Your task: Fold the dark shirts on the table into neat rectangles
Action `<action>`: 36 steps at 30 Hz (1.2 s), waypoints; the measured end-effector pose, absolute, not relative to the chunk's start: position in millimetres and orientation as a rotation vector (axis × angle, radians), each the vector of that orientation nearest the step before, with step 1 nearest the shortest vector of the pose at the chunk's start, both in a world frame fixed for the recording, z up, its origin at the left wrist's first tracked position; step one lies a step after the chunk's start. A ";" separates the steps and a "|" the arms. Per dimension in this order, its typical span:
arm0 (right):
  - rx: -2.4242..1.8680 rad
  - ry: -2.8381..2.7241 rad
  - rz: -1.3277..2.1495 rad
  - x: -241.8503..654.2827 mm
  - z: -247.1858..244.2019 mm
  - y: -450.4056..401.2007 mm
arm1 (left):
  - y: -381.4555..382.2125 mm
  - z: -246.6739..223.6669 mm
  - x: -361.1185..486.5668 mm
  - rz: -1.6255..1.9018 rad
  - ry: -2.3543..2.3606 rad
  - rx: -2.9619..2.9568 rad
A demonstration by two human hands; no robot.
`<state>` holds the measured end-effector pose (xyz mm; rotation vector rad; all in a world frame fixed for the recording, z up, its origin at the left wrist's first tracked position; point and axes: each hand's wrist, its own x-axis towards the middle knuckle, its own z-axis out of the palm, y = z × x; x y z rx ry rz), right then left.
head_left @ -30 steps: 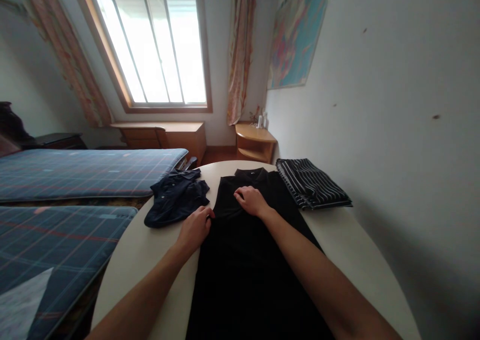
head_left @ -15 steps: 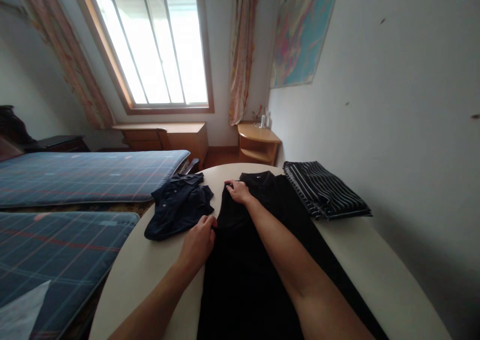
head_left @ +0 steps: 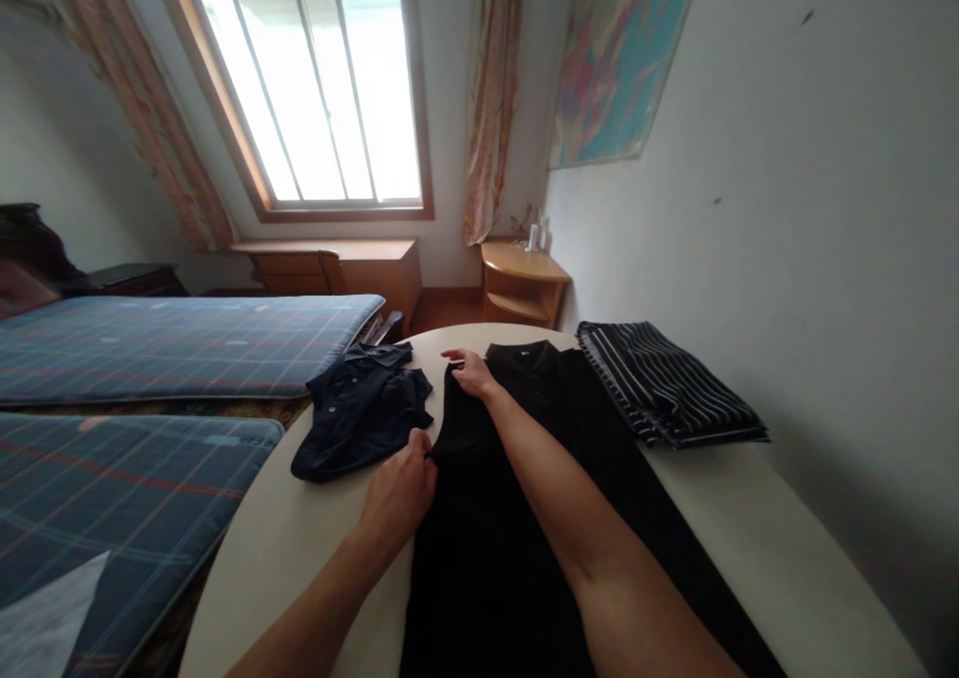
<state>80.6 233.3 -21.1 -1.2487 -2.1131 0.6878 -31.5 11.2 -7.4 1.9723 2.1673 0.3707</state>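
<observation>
A black collared shirt (head_left: 494, 548) lies spread along the table, its collar at the far end. My left hand (head_left: 401, 483) is closed at the shirt's left edge, pinching the cloth by the sleeve. Farther up, my right hand (head_left: 471, 371) rests at the left shoulder beside the collar, its forearm crossing over the shirt. The fingers of that hand are partly spread, with one stretched out to the left. Just left of both hands sits a folded dark navy buttoned shirt (head_left: 360, 408).
The round white table (head_left: 270, 568) holds a folded black-and-white striped cloth (head_left: 666, 383) at the right, near the wall. Beds with blue plaid mattresses (head_left: 187, 348) stand to the left. A desk (head_left: 375, 254) and a corner shelf (head_left: 524, 262) stand beyond, below the window.
The right hand's fingers have spread at the shoulder, one lifting outward. My left hand keeps its pinch on the shirt edge. The view has shifted slightly.
</observation>
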 end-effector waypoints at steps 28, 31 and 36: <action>-1.926 -2.196 0.437 112.9 -27.9 216.6 | 13.4 -18.2 -33.8 0.493 2.162 2.207; -1.845 -2.188 0.453 117.1 -23.8 214.7 | 14.6 -16.7 -36.2 0.486 2.174 2.168; -1.593 -2.196 0.149 115.5 -14.6 180.3 | 11.5 -11.8 -37.3 0.442 2.250 2.081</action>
